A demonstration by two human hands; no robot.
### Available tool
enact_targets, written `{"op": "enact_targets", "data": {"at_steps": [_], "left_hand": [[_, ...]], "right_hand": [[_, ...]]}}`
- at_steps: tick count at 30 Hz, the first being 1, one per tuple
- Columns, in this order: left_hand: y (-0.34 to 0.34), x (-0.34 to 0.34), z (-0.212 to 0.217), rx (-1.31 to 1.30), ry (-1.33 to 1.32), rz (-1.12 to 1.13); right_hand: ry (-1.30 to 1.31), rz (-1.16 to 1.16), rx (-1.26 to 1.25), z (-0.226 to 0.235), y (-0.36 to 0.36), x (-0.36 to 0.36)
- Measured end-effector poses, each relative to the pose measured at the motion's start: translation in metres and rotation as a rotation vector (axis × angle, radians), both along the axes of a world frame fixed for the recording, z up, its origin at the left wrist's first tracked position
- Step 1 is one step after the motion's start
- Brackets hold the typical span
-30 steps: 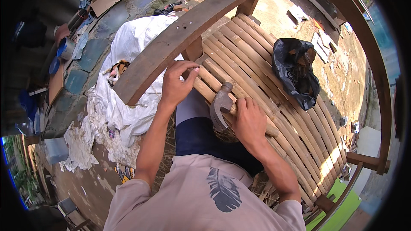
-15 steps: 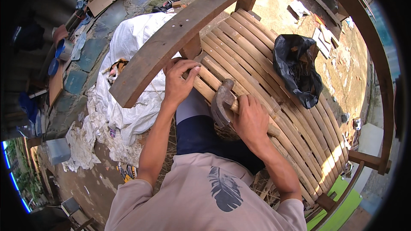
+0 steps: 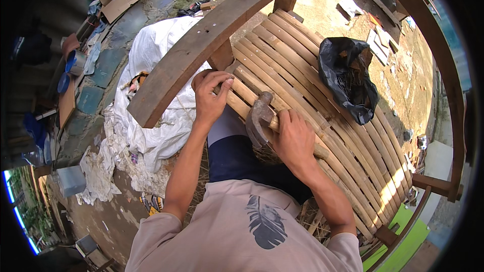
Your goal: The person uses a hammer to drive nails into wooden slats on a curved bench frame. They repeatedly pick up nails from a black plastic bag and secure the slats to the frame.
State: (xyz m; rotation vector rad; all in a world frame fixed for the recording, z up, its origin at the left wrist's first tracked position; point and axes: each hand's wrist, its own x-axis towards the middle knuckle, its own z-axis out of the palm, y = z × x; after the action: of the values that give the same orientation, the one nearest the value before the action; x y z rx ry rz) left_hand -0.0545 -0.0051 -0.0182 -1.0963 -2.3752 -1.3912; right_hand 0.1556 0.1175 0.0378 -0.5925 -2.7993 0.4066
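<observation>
Most bamboo slats already laid side by side across the wooden frame; near edge unfinished (gap open above the knees). Left hand pinched on the end of the nearest slat, fingertips closed over something too small to tell. Right hand wrapped around a hammer, head just beside that slat. Black plastic bag slumped on finished slats, well apart. White sheeting bunched beneath the frame's left beam.

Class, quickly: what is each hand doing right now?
Left hand: fingers curled onto a bamboo slat, gripping it.
Right hand: closed around the handle of a hammer.
</observation>
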Motion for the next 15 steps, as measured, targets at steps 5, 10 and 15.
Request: {"op": "enact_targets", "data": {"at_steps": [5, 10, 15], "left_hand": [[0.001, 0.0, 0.001, 0.001, 0.034, 0.004], [0.001, -0.001, -0.002, 0.008, 0.056, 0.002], [0.001, 0.001, -0.002, 0.005, 0.087, 0.003]], "right_hand": [[0.028, -0.02, -0.02, 0.002, -0.001, -0.001], [0.02, -0.027, -0.11, 0.009, 0.006, -0.001], [-0.016, -0.075, -0.16, 0.016, 0.02, 0.005]]}}
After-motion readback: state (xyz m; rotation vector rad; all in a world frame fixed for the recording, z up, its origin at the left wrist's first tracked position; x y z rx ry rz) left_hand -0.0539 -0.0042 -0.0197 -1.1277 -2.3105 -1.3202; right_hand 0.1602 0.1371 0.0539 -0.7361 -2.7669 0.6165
